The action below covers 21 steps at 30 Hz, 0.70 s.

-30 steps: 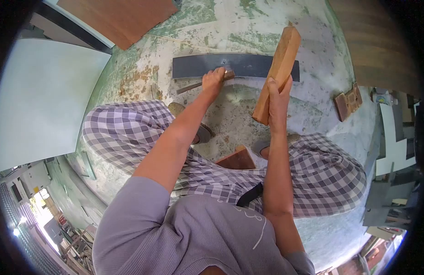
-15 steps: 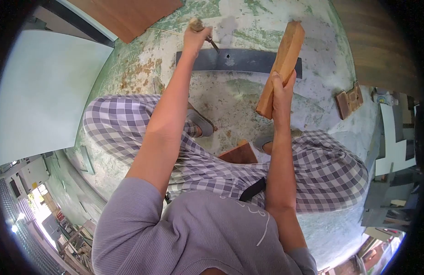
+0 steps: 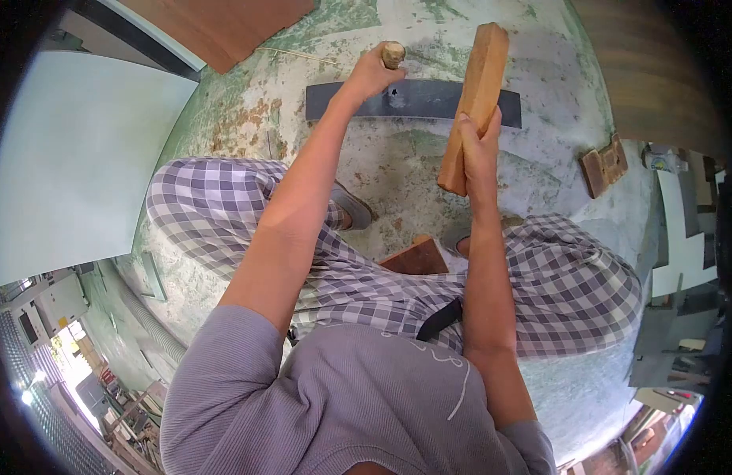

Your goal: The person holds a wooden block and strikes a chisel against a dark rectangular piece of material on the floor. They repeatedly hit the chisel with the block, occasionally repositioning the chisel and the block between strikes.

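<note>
My left hand (image 3: 372, 77) is wrapped round the wooden handle of a chisel (image 3: 393, 54), held upright over a dark grey strip of board (image 3: 338, 101). Its blade is hidden below the handle and hand. A small dark hole (image 3: 394, 93) shows in the board close to my fingers. In my right hand (image 3: 481, 154) is a long squared block of wood (image 3: 484, 71), gripped near its lower end and raised above the board's right part. The board lies flat on the floor.
A reddish-brown wood piece (image 3: 416, 260) rests between my feet. Two joined small wood blocks (image 3: 603, 166) lie at right. A pale panel (image 3: 81, 158) stands at left, brown boards (image 3: 223, 28) at top left, a dark wood panel (image 3: 659, 71) at top right.
My left hand has moved right with the chisel, which now stands more upright near the hole. The wood block in my right hand has shifted slightly left and up in the view.
</note>
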Each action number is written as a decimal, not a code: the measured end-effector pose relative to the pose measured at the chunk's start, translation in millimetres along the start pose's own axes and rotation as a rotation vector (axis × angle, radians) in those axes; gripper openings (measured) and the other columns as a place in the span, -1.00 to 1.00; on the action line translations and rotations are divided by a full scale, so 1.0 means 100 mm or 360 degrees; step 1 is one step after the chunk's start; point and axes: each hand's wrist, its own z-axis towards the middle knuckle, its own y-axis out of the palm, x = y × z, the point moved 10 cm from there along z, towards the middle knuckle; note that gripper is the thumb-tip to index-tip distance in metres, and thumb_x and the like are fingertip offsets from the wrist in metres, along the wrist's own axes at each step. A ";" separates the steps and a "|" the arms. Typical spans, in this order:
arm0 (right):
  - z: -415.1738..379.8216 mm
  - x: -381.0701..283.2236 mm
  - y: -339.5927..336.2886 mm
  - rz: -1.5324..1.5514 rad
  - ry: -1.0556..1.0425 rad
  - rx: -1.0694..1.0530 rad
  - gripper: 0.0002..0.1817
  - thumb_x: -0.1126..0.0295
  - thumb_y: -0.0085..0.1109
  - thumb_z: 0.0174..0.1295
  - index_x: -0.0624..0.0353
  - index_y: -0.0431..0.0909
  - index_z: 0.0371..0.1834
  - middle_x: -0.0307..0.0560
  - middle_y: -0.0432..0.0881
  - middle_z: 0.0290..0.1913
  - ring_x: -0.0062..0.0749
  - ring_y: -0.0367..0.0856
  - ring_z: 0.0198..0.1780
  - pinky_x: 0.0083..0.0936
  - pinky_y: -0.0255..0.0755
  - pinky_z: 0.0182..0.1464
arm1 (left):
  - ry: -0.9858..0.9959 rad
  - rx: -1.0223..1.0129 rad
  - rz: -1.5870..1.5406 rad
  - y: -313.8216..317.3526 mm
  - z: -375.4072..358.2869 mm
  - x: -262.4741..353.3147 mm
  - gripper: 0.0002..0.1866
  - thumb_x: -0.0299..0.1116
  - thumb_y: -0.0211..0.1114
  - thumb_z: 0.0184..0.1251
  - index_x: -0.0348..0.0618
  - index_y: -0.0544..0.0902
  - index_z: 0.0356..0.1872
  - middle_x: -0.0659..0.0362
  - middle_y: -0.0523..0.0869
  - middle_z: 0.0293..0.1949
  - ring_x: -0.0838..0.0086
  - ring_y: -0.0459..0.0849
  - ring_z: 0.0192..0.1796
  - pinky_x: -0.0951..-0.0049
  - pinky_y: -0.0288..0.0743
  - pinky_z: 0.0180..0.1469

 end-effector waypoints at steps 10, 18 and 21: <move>-0.01 0.03 0.03 -0.0029 -0.0017 -0.0015 -0.06 0.16 0.22 0.16 0.22 -0.13 0.49 0.20 0.40 0.21 -0.15 0.45 0.16 -0.38 0.33 0.17 | -0.0012 0.0305 -0.0183 -0.13 0.02 -0.22 -0.50 -0.25 0.42 0.07 -0.22 0.47 0.02 0.04 0.68 -0.21 0.35 0.65 -0.18 0.34 0.51 -0.11; 0.04 0.11 0.07 -0.0164 -0.0037 -0.0029 -0.04 0.10 0.25 0.13 0.14 -0.11 0.50 0.25 0.39 0.23 -0.05 0.44 0.21 -0.32 0.31 0.21 | -0.0035 0.0676 -0.0178 -0.29 -0.15 -0.15 -0.57 -0.31 0.45 0.11 -0.28 0.47 -0.09 0.20 0.65 -0.35 0.58 0.59 -0.33 0.53 0.48 -0.28; 0.04 0.12 0.09 -0.0160 -0.0042 -0.0073 -0.05 0.10 0.24 0.13 0.09 -0.12 0.50 0.27 0.40 0.23 -0.02 0.45 0.21 -0.30 0.31 0.21 | -0.0021 0.0688 -0.0258 -0.28 -0.17 -0.16 -0.57 -0.30 0.45 0.11 -0.28 0.47 -0.10 0.18 0.65 -0.35 0.57 0.59 -0.33 0.51 0.49 -0.28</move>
